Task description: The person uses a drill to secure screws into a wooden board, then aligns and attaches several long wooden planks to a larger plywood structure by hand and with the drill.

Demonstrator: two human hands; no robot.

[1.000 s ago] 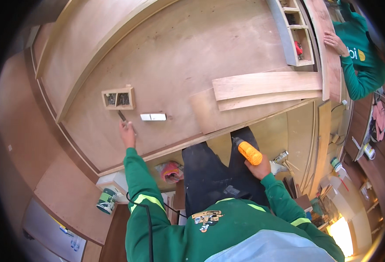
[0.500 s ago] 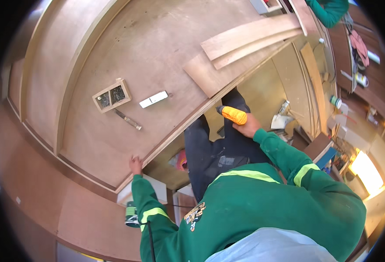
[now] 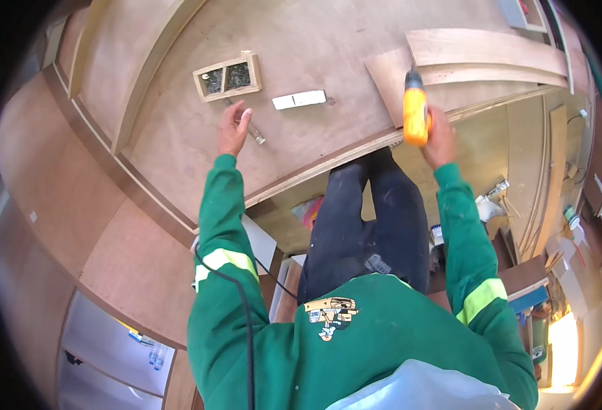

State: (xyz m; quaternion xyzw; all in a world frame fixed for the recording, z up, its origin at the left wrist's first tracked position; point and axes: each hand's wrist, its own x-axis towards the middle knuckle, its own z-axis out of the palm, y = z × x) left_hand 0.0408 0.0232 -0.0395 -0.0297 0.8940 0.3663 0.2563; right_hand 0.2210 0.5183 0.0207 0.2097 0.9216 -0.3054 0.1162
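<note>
My right hand [image 3: 442, 139] is wrapped round an orange cordless drill [image 3: 416, 115] with a black front end, held upright near the front edge of the wooden panel [image 3: 328, 41]. My left hand [image 3: 233, 128] is over the panel, fingers apart and holding nothing. Partly under it lies a slim hand tool [image 3: 257, 134] with a pale end; the fingers hide the rest, and I cannot tell if they touch it. Just beyond, a two-compartment wooden box [image 3: 254, 73] holds small dark fasteners. A white oblong object [image 3: 299, 100] lies to its right.
Thin curved wooden strips [image 3: 485, 55] lie on the panel at the right. A raised curved rib [image 3: 152, 65] bounds it on the left. By my left arm hangs a black cord [image 3: 245, 321]. Low on the right are a long plank [image 3: 551, 178] and a bright lamp [image 3: 563, 352].
My left hand has left the panel's front edge and reached forward to the slim tool. My right hand has raised the drill, its front end now pointing away from me.
</note>
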